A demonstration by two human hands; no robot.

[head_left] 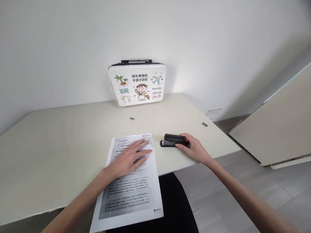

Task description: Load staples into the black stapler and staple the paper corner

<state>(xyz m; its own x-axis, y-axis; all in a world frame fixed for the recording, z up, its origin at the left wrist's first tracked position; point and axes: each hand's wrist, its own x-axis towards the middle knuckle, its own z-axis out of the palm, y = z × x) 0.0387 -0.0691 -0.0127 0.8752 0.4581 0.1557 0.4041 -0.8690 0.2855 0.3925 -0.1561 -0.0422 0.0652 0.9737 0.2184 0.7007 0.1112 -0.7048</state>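
Observation:
A printed sheet of paper (131,194) lies partly on the table, its lower end reaching past the front edge over my lap. Resting flat on its upper part is my left hand (130,158), fingers spread and pointing to the sheet's top right corner. To the right of the paper, a black stapler (172,139) with a red spot near its back end sits on the table. My right hand (194,148) grips the stapler's rear end, thumb low and fingers over the back. The stapler's front points left at the paper, with a gap between them.
A white case (138,85) with cartoon prints and a black handle leans against the wall behind the table (60,139). Two small grey staple strips lie on the tabletop, one near the middle (131,118), one near the right edge (204,124). A pale panel (274,129) stands at right.

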